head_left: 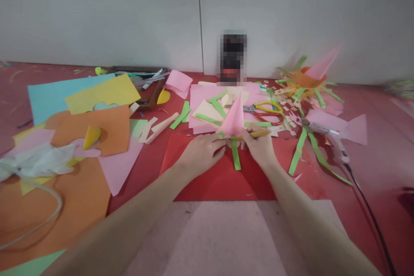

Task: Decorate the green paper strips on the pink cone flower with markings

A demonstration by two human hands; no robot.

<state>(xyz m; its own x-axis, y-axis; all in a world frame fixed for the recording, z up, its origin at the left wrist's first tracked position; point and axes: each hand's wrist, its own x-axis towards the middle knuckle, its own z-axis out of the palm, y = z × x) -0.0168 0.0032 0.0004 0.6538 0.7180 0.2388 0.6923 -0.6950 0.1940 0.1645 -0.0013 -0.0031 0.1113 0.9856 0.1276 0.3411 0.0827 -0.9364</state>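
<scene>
A pink paper cone stands between my hands, its tip upward. A green paper strip hangs from its base over a red sheet. At the cone's lower left edge, the fingers of my left hand are closed, gripping its base. My right hand is closed around a slim yellow pen-like stick, which lies across the front of the cone's base. Just behind are scissors with one yellow and one red handle loop, resting on pink sheets. The fingertips are partly hidden.
To the right lies a glue gun with a black cord. Behind it stands an orange paper piece with a pink cone and green strips. Orange paper and other coloured sheets cover the left. A phone-like blurred object leans against the wall.
</scene>
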